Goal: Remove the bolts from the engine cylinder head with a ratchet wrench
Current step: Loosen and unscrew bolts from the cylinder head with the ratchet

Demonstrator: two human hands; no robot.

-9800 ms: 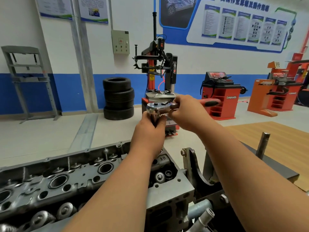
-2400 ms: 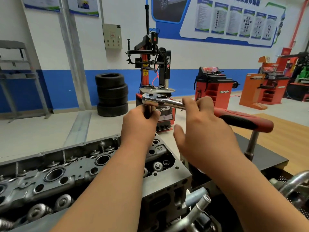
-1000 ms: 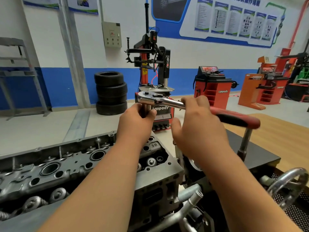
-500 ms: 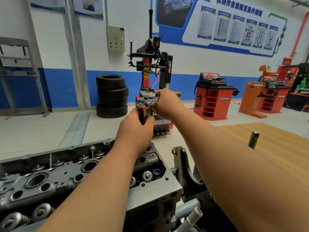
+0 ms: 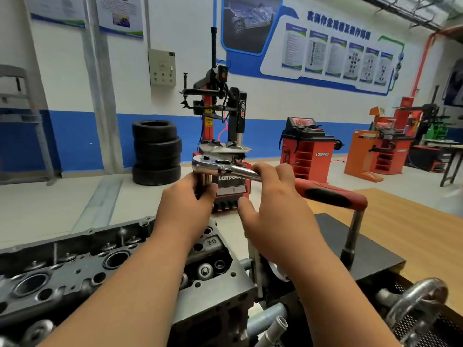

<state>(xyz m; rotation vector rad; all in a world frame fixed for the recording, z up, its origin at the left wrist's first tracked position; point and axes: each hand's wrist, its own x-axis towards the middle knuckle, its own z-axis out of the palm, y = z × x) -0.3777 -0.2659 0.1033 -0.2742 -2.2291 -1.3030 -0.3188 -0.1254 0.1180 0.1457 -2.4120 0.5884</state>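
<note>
A grey engine cylinder head [image 5: 75,266] fills the lower left, its valve springs and bolt holes showing. Over its far right corner stands a chrome ratchet wrench [image 5: 225,169] with a red and black handle [image 5: 330,195] pointing right. My left hand [image 5: 185,209] is wrapped around the vertical socket extension under the ratchet's head. My right hand [image 5: 273,204] rests on the chrome shaft of the handle, fingers over it. The bolt under the socket is hidden by my left hand.
A black stand plate [image 5: 363,249] with a steel T-handle [image 5: 350,241] is to the right, and a chrome wheel [image 5: 416,301] at lower right. Behind stand a tyre stack [image 5: 156,151], a tyre changer [image 5: 223,136] and red wheel balancers [image 5: 308,149].
The ratchet handle has swung back from pointing away to pointing right, and my right hand has come back towards me with it. My left hand has stayed on the extension.
</note>
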